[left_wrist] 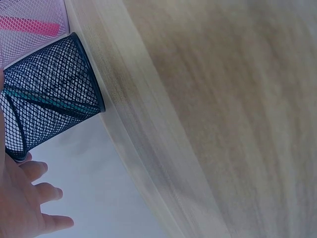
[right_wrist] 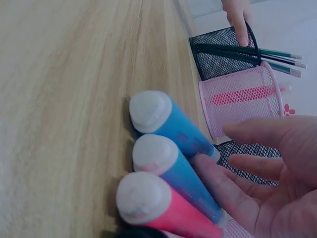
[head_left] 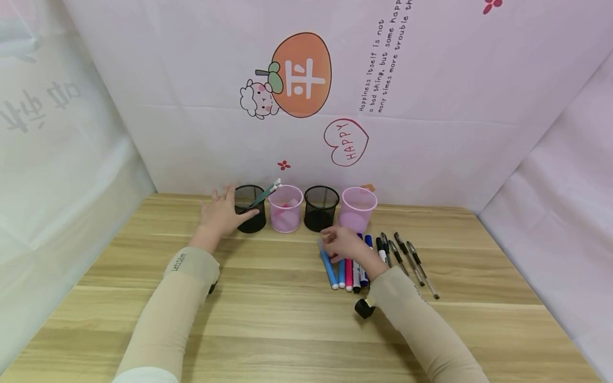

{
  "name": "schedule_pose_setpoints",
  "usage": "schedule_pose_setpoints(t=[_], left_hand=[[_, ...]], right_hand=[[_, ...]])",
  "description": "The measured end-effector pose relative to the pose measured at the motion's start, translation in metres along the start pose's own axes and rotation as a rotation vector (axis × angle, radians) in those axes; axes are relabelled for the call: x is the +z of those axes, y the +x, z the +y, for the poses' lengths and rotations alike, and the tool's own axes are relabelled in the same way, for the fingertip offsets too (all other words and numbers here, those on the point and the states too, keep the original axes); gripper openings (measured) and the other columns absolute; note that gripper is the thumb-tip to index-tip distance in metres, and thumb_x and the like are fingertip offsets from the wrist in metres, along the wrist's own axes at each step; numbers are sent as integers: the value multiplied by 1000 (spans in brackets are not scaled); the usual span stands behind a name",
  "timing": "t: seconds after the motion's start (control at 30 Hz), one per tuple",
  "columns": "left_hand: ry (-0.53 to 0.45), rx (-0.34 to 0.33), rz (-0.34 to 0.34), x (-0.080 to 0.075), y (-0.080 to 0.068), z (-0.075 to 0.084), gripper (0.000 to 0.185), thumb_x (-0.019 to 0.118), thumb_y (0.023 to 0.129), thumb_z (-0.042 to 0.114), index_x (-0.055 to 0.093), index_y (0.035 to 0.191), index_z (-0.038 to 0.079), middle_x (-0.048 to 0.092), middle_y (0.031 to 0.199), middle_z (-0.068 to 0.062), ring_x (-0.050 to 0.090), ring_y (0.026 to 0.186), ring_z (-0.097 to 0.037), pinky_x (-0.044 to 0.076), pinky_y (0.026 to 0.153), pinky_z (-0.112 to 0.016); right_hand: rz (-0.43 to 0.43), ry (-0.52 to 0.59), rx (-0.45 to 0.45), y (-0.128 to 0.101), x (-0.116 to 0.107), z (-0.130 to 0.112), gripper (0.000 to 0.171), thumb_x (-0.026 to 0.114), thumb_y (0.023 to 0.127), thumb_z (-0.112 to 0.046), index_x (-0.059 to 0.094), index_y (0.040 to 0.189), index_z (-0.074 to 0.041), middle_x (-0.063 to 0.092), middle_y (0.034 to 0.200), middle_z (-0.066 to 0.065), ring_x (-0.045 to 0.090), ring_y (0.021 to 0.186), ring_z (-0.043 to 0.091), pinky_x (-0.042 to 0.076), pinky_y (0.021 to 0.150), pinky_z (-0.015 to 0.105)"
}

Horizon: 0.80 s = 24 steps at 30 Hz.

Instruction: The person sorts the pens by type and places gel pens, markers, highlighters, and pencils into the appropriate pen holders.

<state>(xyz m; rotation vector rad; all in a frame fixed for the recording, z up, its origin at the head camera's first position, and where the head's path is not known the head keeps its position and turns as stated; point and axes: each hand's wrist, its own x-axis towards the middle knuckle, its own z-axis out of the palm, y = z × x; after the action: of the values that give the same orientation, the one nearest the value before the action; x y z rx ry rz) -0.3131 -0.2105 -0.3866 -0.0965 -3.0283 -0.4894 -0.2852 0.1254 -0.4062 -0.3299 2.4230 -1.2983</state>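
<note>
My left hand (head_left: 221, 215) rests on the left side of a black mesh cup (left_wrist: 54, 94) that holds several green pencils (right_wrist: 282, 57). Its thumb lies straight across the front of the rim, and the other fingers spread behind and beside it. My right hand (right_wrist: 282, 173) hovers over a row of markers, thumb and fingers apart. One fingertip is right at a blue marker (right_wrist: 183, 131), the leftmost of the row. Beside that lie a second blue marker (right_wrist: 185, 183) and a pink marker (right_wrist: 190, 215), white ends toward me.
A pink mesh cup (head_left: 286, 218) with a pink marker inside, a second black cup (head_left: 319, 219) and a second pink cup (head_left: 355, 218) line the back edge. Black and dark-blue markers (head_left: 364, 276) and several black pens (head_left: 407, 258) lie to the right on the wooden table (head_left: 268, 330).
</note>
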Motion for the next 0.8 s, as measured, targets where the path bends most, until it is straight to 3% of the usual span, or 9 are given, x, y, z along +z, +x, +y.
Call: schedule_pose_setpoints(t=[0.37, 0.63, 0.8], left_hand=[[-18, -3, 4, 0, -1, 1, 105, 56, 94, 69, 12, 164, 3, 16, 167, -25, 7, 151, -54, 8, 112, -79], [-21, -1, 11, 2, 0, -1, 106, 56, 94, 70, 12, 164, 4, 17, 167, -25, 8, 150, -55, 9, 111, -79], [-23, 2, 11, 2, 0, -1, 106, 55, 94, 71, 12, 164, 4, 17, 167, -24, 8, 150, -55, 9, 111, -79]], right_hand=[[-35, -188, 9, 2, 4, -4, 76, 82, 82, 4, 47, 148, 7, 60, 117, 20, 69, 76, 23, 62, 63, 33], [-37, -321, 21, 4, 10, -9, 76, 83, 83, 0, 47, 150, 3, 61, 115, 17, 68, 66, 18, 60, 60, 29], [-27, -321, 31, 4, 11, -9, 73, 83, 83, -1, 51, 149, 2, 61, 115, 17, 69, 66, 19, 60, 60, 29]])
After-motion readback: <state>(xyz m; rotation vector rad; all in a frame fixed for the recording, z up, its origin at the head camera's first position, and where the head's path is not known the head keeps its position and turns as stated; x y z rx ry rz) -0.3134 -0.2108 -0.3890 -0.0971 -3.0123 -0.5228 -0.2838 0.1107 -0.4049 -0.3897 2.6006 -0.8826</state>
